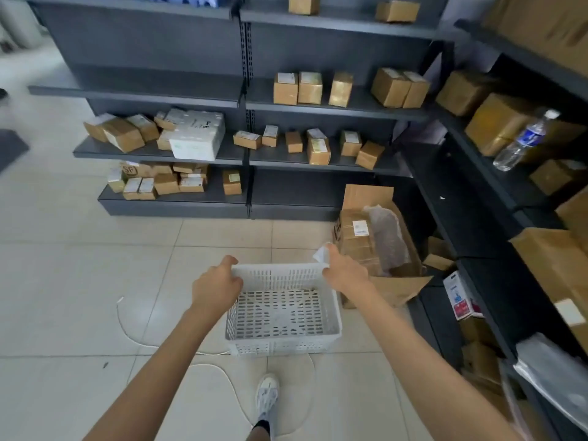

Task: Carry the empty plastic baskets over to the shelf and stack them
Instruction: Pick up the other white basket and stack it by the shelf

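An empty white slotted plastic basket (283, 310) hangs in the air above the tiled floor, held out in front of me. My left hand (216, 283) grips its far left corner. My right hand (345, 268) grips its far right corner and also pinches a small white slip of paper. The dark grey shelf unit (245, 157) stands straight ahead, its levels partly filled with small cardboard boxes. Its bottom right level (292, 198) shows bare shelf.
An open cardboard carton (375, 246) with bubble wrap stands on the floor just right of the basket. A second dark shelf (477, 218) with boxes and a water bottle (521, 141) runs along the right. A white cord (133, 332) lies on the floor by my foot.
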